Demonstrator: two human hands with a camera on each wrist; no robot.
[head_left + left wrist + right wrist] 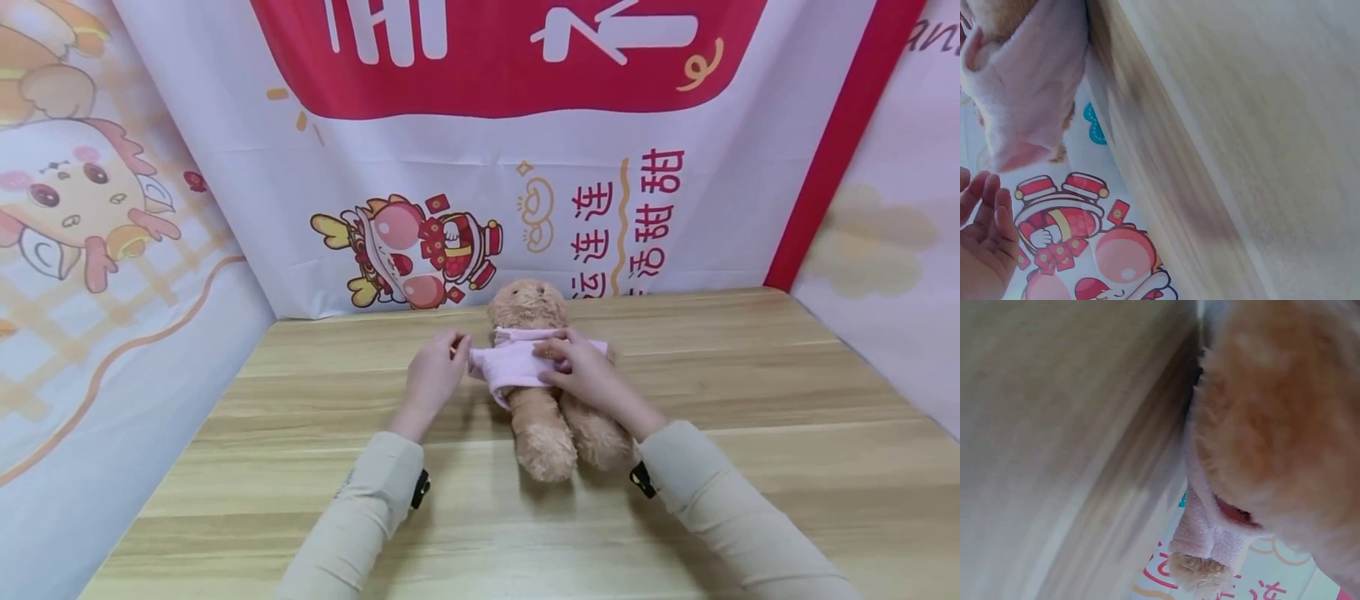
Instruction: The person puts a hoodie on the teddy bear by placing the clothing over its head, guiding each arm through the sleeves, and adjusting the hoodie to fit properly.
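Note:
A light-brown teddy bear (543,437) lies on its back on the table, head toward the wall and legs toward me. It wears a pale pink shirt (510,367), with furry arm ends showing at the sleeves. Just left of the sleeve (1029,137) is my left hand (438,371), its fingers loosely bent and a small gap short of the cuff in the left wrist view. My right hand (588,375) lies over the shirt's front, bent fingers and thumb on the cloth; whether they pinch it I cannot tell. Blurred fur fills much of the right wrist view.
The wood-grain table (300,433) ends at a white printed wall cloth (487,142) just behind the bear's head. Another printed cloth (150,333) borders the left side. Dark wrist-worn devices (420,489) show under both beige sleeves (352,517).

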